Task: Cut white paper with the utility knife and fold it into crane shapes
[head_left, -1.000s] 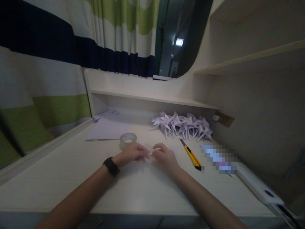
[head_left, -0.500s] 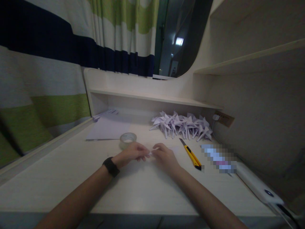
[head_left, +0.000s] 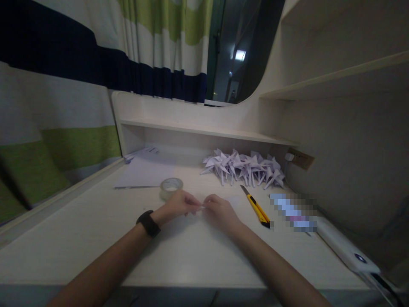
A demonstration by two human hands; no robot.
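Observation:
My left hand [head_left: 179,204], with a dark band on its wrist, pinches a small white piece of paper [head_left: 202,207] between thumb and fingers. From the other side my right hand [head_left: 220,211] grips the same piece, fingertips nearly meeting the left ones. Most of the piece is hidden by the fingers. Just behind the left hand lies a roll of clear tape [head_left: 171,186]. A pale paper sheet [head_left: 234,201] shows faintly past the right hand. Farther right is a yellow utility knife [head_left: 257,209], its blade out and pointing away from me.
Folded white paper pinwheels [head_left: 243,166] are heaped at the back right of the desk [head_left: 96,238]. White sheets [head_left: 143,170] lie at the back left. A blurred-out flat item [head_left: 292,213] and a white power strip [head_left: 347,247] line the right side.
Both hands stay in nearly the same place. The fingertips have shifted slightly around the small white piece.

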